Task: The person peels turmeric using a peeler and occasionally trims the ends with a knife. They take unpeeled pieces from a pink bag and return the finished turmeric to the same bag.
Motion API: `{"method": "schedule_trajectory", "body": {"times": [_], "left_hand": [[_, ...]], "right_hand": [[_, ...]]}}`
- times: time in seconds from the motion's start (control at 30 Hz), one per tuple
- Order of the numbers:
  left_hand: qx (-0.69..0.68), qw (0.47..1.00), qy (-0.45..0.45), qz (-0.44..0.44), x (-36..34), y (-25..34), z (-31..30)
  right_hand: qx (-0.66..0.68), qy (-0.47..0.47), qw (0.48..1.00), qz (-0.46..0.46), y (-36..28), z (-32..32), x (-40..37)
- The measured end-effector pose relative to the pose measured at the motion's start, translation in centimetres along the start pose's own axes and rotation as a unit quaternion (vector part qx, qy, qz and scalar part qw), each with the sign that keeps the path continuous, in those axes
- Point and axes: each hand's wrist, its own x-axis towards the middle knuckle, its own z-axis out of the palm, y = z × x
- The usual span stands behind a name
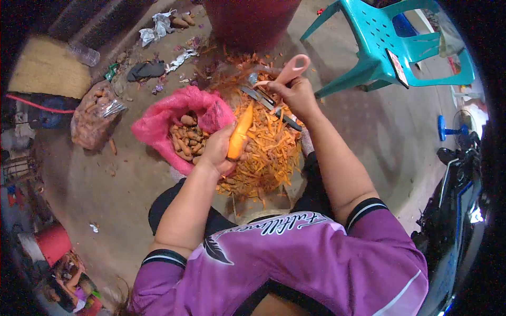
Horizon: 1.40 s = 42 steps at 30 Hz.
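Note:
My left hand [220, 150] is wrapped round a peeled orange carrot [241, 134], its tip pointing up and away from me. My right hand [296, 96] grips a pink-handled peeler [295, 68], held a little beyond the carrot and to its right, apart from it. Beneath both hands lies a heap of orange peelings [269, 152]. A knife [287, 120] with a dark handle rests on the heap under my right hand. Left of my left hand, an open pink mesh sack [153, 126] holds several unpeeled brown roots [187, 139].
A large red tub [250, 23] stands beyond the heap. At the right is a teal plastic chair [377, 47] with a phone-like object on it. A plastic bag of roots [95, 116], a dark slipper [146, 70] and scraps lie left. A motorcycle [458, 195] stands far right.

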Motion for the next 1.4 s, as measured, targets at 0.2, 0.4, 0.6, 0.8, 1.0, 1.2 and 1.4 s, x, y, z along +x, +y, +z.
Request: {"method": "schedule_trajectory", "body": {"times": [0.2, 0.4, 0.6, 0.8, 1.0, 1.2, 1.4], "left_hand": [[0.106, 0.989, 0.049, 0.088, -0.2, -0.1, 1.0], [0.132, 0.981, 0.064, 0.128, 0.6, -0.5, 0.2], [0.013, 0.997, 0.009, 0.071, 0.3, -0.1, 0.2], [0.025, 0.994, 0.001, 0.111, 0.4, 0.1, 0.3], [-0.007, 0.997, 0.034, 0.074, 0.5, -0.1, -0.3], [-0.053, 0.998, 0.017, 0.036, 0.5, 0.2, 0.1], [-0.087, 0.995, -0.026, -0.027, 0.0, 0.4, 0.1]], "right_hand": [[0.011, -0.093, 0.993, 0.077, 0.0, 0.9, -1.0], [0.025, -0.009, 0.999, 0.037, 0.9, 0.6, -0.3], [0.041, 0.017, 0.996, 0.073, 0.3, 0.9, -0.3], [0.066, -0.15, 0.983, 0.081, 0.0, 2.1, -1.9], [-0.028, 0.045, 0.998, -0.024, -0.5, 1.0, -0.7], [0.014, -0.149, 0.989, -0.01, -1.6, 2.1, -2.6], [0.05, 0.058, 0.996, 0.05, 0.5, -1.0, 0.3]]}}
